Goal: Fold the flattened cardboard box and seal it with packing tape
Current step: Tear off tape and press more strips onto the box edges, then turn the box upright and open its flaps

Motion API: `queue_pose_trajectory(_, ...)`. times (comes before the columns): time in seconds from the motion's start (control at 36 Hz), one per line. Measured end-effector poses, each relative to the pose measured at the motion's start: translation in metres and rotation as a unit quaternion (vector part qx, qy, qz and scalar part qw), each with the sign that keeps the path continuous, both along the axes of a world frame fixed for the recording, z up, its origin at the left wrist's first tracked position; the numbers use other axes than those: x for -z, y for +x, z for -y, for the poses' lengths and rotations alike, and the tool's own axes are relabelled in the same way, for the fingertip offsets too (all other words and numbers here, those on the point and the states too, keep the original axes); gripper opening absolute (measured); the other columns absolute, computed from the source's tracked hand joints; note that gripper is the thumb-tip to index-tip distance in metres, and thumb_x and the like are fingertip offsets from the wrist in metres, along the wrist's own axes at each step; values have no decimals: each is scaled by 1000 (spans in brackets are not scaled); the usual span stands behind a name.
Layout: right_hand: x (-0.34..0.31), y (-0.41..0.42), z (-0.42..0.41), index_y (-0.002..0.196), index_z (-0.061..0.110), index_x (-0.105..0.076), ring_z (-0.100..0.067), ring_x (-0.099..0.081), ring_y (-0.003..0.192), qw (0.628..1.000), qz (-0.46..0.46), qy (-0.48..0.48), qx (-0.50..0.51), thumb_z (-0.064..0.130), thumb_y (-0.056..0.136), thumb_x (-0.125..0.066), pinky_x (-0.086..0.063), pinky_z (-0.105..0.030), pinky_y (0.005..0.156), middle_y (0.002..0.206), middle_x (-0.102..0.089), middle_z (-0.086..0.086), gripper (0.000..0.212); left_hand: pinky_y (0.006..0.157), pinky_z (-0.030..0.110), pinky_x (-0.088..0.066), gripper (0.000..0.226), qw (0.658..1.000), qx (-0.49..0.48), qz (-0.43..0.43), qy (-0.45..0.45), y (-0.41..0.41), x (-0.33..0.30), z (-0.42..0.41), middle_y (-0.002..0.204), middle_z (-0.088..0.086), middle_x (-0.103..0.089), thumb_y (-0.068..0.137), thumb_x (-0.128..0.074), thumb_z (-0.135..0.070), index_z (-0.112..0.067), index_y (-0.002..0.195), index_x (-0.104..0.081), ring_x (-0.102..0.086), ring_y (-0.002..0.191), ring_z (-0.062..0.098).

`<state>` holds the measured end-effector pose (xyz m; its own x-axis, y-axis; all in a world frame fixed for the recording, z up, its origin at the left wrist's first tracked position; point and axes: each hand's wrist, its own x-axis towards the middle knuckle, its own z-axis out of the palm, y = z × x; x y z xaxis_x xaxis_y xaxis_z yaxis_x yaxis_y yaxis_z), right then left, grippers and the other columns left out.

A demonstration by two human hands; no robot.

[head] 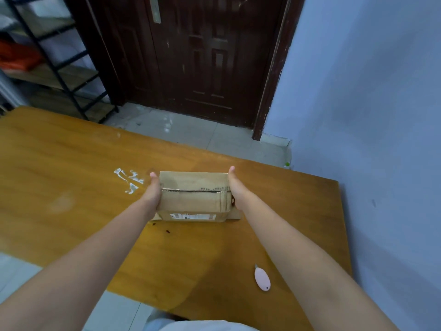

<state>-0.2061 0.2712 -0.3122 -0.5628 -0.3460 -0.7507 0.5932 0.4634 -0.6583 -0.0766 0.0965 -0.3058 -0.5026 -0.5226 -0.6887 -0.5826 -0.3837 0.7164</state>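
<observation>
While pressed between both palms, sits squared up in the middle of the table (71, 149): cardboard box (194, 195), top flaps folded shut, dark seam running left to right across the top. Near side face shows a white printed label. Small flap of cardboard poking out flat on the table at the lower right corner, another sliver at the lower left.

Left hand (152, 189) flat against the left side of the box, thumb up along the edge, fingers hidden behind. Right hand (232, 185) flat against the right side, thumb tip pointing away past the far corner. Both pressing inward, fingers extended rather than curled, as far as can be seen.

Well apart, nearer the body on the right: pink cutter (262, 279) lying flat on the wood. Left of the box, white scraps of tape residue (128, 180) stuck to the surface. Beyond the table, dark door (191, 56), black shelving (47, 56).
</observation>
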Motion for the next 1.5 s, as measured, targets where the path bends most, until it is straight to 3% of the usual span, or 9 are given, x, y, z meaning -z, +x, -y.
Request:
queue_pose_trajectory(0.14, -26, -23, -13, 117, 14, -54, -21, -61, 90, 973, -4, -175, 149, 69, 89, -26, -51, -37, 81, 100, -64, -6, 67, 84, 38, -44, 57, 993, -46, -107, -19, -24, -31, 4, 110, 3, -56, 94, -25, -62, -17, 118, -51, -52, 101, 23)
queue_pose_trajectory(0.31, -50, -43, -28, 86, 21, -50, -19, -54, 81, 957, -129, -190, 179, 23, 94, -55, -40, -30, 65, 88, -59, 1, 10, 71, 29, -37, 9, 978, 9, -162, -128, -53, -47, 16, 102, 7, -55, 90, -57, -22, -18, 88, -49, -50, 82, 16)
queue_pose_trajectory(0.53, -42, -44, -47, 135, 18, -45, -18, -51, 96, 939, -250, -124, 204, -21, 80, -45, -46, -29, 84, 94, -53, 2, 68, 60, 29, -38, 34, 961, 50, -186, -199, -55, -35, -10, 86, 4, -53, 78, -39, 21, -9, 94, -44, -49, 79, 21)
queue_pose_trajectory(0.69, -24, -10, -51, 101, 11, -58, -16, -53, 80, 930, -280, -89, 221, -21, 80, -41, -44, -11, 55, 84, -60, 3, 41, 85, 38, -42, 49, 965, 94, -156, -188, -42, -3, -19, 105, 2, -48, 80, -39, 23, -15, 110, -44, -48, 104, 29)
queue_pose_trajectory(0.97, 47, 35, -64, 99, 15, -59, -25, -57, 100, 961, -233, -2, 152, -21, 80, -37, -49, -33, 84, 101, -63, -5, 46, 96, 41, -37, 57, 959, 251, 41, -125, -7, 43, -1, 151, 11, -29, 95, -45, 2, -11, 146, -23, -34, 133, 32)
queue_pose_trajectory(1.11, 43, 24, -77, 117, 6, -60, -26, -58, 100, 946, -246, 53, 202, -14, 86, -35, -48, -39, 90, 103, -61, -7, 44, 56, 33, -36, 46, 969, 94, 10, -227, -11, 35, 29, 130, 18, -53, 95, -35, 3, -11, 138, -40, -47, 67, 25)
queue_pose_trajectory(1.19, 22, 10, -87, 118, 13, -61, -23, -60, 97, 925, -281, 77, 244, -5, 91, -39, -48, -32, 82, 109, -62, -6, 39, 78, 37, -43, 33, 963, -26, -43, -263, -25, 11, 44, 126, 16, -55, 97, -37, -5, -5, 128, -48, -54, 95, 34)
queue_pose_trajectory(1.33, -34, -20, -80, 109, 20, -63, -7, -50, 66, 889, -375, 101, 241, 11, 95, -43, -40, -24, 56, 105, -61, 1, 26, 78, 35, -42, 19, 910, 10, -144, -388, -51, -40, 50, 102, 6, -57, 97, -40, -16, -8, 108, -54, -52, 91, 24)
queue_pose_trajectory(1.5, -78, -25, -29, 116, 19, -59, -14, -56, 99, 883, -445, 144, -33, 24, 94, -49, -45, -29, 81, 109, -60, 3, 25, 63, 34, -46, 26, 736, 393, -175, -523, -67, -56, 19, 79, -1, -60, 95, -45, -33, -14, 85, -59, -56, 74, 21)
